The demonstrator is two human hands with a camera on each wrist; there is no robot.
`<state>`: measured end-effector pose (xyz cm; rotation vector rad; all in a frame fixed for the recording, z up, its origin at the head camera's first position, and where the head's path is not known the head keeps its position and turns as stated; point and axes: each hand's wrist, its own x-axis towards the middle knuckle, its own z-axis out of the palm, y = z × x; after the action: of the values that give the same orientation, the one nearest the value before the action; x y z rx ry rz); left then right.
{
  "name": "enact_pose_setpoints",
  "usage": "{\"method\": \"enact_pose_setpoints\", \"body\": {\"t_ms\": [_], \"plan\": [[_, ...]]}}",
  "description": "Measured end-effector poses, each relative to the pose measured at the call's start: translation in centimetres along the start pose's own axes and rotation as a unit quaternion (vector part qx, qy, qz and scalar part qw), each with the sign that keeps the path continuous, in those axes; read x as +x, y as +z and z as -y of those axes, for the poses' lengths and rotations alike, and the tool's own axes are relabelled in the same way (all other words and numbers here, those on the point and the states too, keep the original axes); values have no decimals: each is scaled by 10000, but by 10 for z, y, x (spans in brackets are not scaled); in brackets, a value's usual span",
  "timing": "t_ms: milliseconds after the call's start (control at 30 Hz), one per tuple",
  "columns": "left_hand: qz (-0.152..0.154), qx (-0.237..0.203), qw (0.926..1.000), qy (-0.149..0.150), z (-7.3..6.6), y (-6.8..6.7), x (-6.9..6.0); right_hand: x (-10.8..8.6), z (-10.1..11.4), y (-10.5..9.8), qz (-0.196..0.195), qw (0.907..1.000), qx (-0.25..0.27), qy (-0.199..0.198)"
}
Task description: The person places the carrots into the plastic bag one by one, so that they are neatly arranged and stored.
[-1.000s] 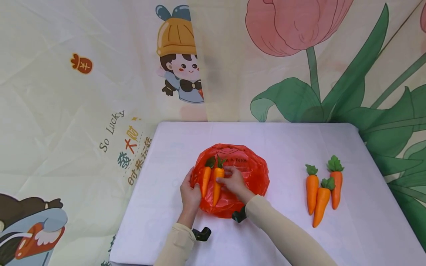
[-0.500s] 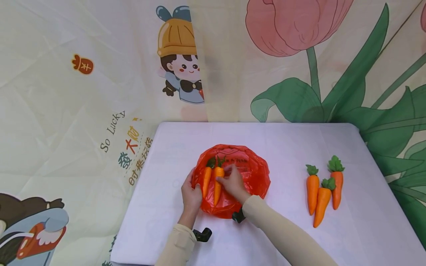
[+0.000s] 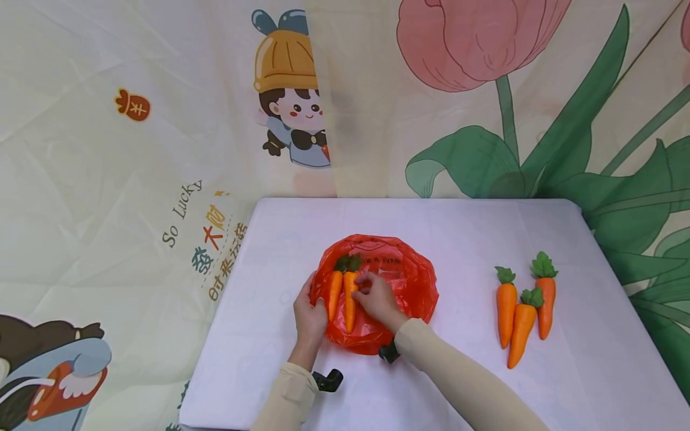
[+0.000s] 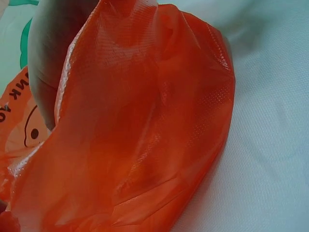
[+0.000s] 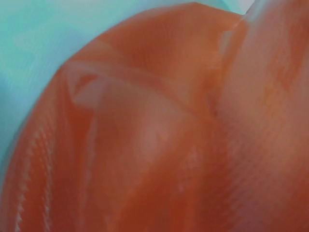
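A person in beige sleeves (image 3: 469,377) works with both hands at a white-covered table (image 3: 458,239). Left of the table's middle, about midway between its far and near edges, sits a thin, crinkled red plastic bag (image 3: 415,287), its wide round mouth facing up and dark lettering printed inside.

The left hand (image 3: 311,314) grips the bag's left rim, the thumb over the inside and the fingers outside. Inside the bag, at its left, lie two orange carrots with dark green leafy tops, side by side, tips towards the table's near edge: a left carrot (image 3: 335,296) by the thumb and a right carrot (image 3: 350,299). The right hand (image 3: 376,297) reaches over the bag with bent fingers, fingertips at the upper right side of the right carrot; whether they pinch it cannot be told.

Nearer the table's right edge, well apart from the bag, three more orange carrots (image 3: 521,335) with green leaves lie grouped, tips towards the near edge. The middle one lies closest to that edge.

A black device (image 3: 330,379) shows at the left wrist. Beyond the far edge hangs cream fabric printed with a pink tulip (image 3: 485,42) and a cartoon child in a yellow hat (image 3: 296,108).

The right wrist view is blurred red plastic.
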<state>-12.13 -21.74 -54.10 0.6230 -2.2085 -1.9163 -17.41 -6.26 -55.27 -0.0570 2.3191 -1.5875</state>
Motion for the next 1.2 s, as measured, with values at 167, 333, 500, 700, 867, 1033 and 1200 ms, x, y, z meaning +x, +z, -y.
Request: {"method": "enact_pose_setpoints", "body": {"t_ms": [167,333,500,700,867,1033,1200], "plan": [[-3,-1,10000,-14,2,2,-1,-3,1,-1,36,9994,-345,-50],[14,23,10000,-23,3,2,-3,-6,2,-6,67,9979,-595,-262],[-5,76,10000,-54,2,2,-3,-17,7,-23,61,9935,-899,-701],[39,180,9998,-20,2,0,-3,-39,19,-59,101,9781,-1354,-1580],[53,228,9997,8,2,0,-3,-60,24,-88,-167,9551,-2105,-2080],[41,285,9996,2,2,0,-2,-80,22,-120,-749,9289,-2777,-2333],[-24,274,9996,26,2,-1,0,-89,16,-152,-1566,8990,-3241,-2495]]}}
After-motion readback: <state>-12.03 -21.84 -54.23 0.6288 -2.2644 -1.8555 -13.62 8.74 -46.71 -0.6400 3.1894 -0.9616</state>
